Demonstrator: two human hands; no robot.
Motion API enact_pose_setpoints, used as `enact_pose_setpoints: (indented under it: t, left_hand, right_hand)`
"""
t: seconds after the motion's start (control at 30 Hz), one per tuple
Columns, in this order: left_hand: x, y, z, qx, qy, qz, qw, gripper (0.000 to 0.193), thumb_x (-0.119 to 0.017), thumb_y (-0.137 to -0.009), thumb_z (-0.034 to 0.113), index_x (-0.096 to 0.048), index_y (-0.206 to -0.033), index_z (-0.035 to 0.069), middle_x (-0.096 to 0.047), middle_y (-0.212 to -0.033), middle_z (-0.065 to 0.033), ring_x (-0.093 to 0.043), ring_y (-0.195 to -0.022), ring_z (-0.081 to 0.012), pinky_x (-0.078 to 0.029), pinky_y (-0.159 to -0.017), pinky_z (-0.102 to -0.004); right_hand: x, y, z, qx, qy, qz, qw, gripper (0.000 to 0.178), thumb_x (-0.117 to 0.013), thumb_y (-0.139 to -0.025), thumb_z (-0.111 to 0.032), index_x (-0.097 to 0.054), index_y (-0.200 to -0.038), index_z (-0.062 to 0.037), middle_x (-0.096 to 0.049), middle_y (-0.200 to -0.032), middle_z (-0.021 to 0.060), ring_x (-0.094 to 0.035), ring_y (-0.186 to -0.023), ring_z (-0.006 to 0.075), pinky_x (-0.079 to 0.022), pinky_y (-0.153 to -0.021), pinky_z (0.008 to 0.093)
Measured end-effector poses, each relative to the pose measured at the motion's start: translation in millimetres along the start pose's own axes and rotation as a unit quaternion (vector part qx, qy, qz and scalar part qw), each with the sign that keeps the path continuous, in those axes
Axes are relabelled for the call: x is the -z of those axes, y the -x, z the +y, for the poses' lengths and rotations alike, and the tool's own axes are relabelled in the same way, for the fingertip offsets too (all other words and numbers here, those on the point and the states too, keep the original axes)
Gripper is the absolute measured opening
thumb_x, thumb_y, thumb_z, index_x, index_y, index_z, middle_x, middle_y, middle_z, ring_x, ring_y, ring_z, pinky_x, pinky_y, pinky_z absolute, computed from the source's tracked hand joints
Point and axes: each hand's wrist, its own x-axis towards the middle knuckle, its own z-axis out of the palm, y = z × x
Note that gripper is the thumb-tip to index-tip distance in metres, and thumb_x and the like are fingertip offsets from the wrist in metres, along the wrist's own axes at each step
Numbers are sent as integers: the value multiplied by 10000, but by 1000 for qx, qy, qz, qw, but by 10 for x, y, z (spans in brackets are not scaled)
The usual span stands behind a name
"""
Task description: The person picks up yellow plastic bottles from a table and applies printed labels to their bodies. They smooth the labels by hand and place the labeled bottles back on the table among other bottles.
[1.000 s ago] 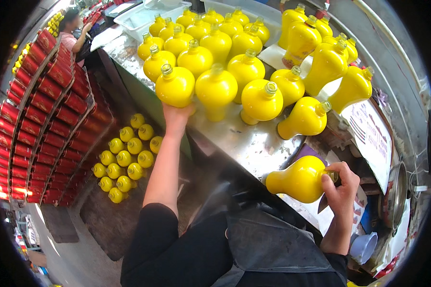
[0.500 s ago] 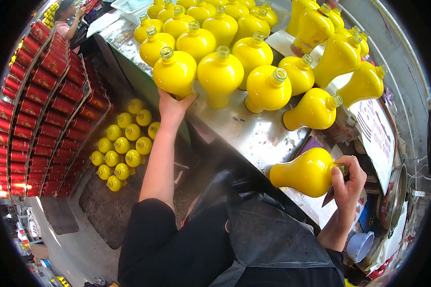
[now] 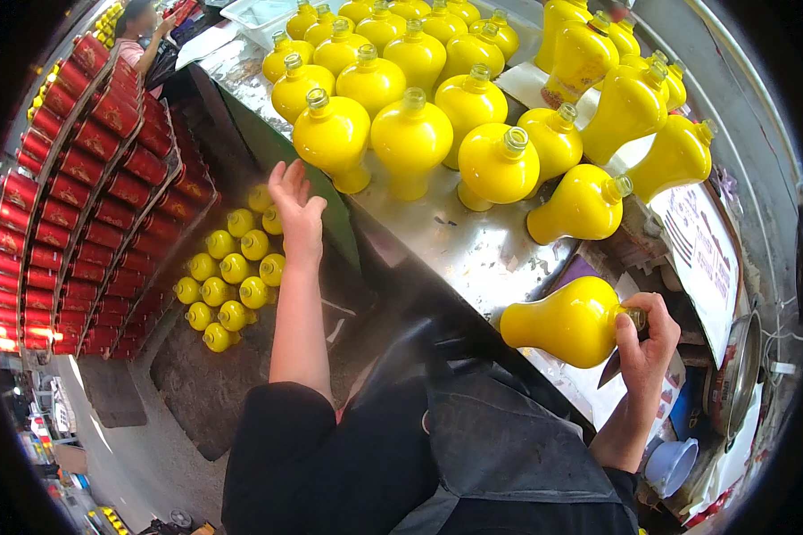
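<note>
My right hand (image 3: 649, 346) grips a glossy yellow bottle (image 3: 567, 323) by its neck, the bottle tilted nearly sideways at the table's near edge. A dark pointed blade (image 3: 610, 367) shows below that hand's fingers; its handle is hidden. Fingers spread and holding nothing, my left hand (image 3: 296, 209) is just off the table's left edge. Closest to it stands an upright yellow bottle (image 3: 332, 138) with a clear glass mouth. Several more yellow bottles (image 3: 412, 138) stand in rows behind and beside it. One bottle (image 3: 580, 205) leans to the right near the table's right side.
The metal table (image 3: 473, 259) has a green side panel. A cluster of yellow bottles (image 3: 235, 267) sits low at left, beside stacked red cylinders (image 3: 89, 192) in tiers. A light blue tub (image 3: 671, 465) is at lower right. Another person (image 3: 138, 40) is at the far left.
My left hand has let go of the yellow bottle at the table's corner and drawn back left, fingers opening. That bottle now stands on the table. My right hand keeps its bottle almost still.
</note>
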Motion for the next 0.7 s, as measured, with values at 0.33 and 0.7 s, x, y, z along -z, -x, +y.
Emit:
enact_pose_setpoints:
  t: [0.33, 0.7]
  left_hand:
    - [-891, 275, 440, -306, -181, -26, 934, 858, -730, -832, -46, -259, -1547, 10, -430, -1515, -237, -475, -1403, -349, -412, -1164, -476]
    - [-1343, 456, -234, -68, -264, -3, 962, 596, -789, -887, 236, -542, -1371, -9, -635, -1280, -260, -608, -1192, -431, -462, -1022, -492]
  right_hand:
    - [-6, 29, -87, -5, -28, 1, 1000, 174, -704, -835, -156, -661, -938, -22, -644, -790, 98, -612, -673, 176, -473, -639, 277]
    - [8, 86, -115, 17, -27, 7, 999, 182, -725, -811, -134, -664, -931, -11, -638, -776, 111, -627, -659, 195, -493, -633, 297]
